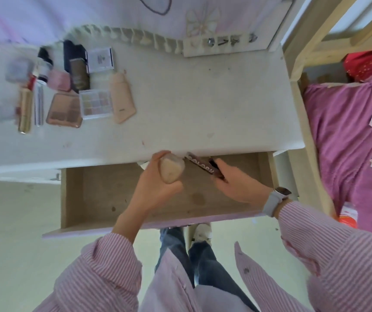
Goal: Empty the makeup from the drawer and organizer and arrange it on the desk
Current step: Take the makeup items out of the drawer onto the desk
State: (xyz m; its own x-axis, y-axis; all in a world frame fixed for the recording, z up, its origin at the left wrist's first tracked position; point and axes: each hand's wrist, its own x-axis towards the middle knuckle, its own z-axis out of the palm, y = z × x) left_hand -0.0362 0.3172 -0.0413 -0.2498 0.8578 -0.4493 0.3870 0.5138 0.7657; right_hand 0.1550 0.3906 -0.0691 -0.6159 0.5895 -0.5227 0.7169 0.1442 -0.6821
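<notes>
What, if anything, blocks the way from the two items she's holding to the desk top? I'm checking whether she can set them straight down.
Nothing visible. The left hand holds a beige bottle and the right hand a dark brown case over the open drawer, at the desk edge. The bare desk stretch just beyond is unobstructed; the other makeup lies far left.

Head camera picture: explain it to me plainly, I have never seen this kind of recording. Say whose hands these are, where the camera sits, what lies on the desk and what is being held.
No machine here: a person wears a wide-angle camera on the head, looking down at their own hands. The left hand grips a beige bottle. The right hand holds a dark brown lettered case. Both are above an open wooden drawer, pulled out from a white desk. At the desk's far left lies makeup already set out: palettes, a peach tube, bottles and sticks, somewhat blurred. A bed with pink bedding stands to the right.
</notes>
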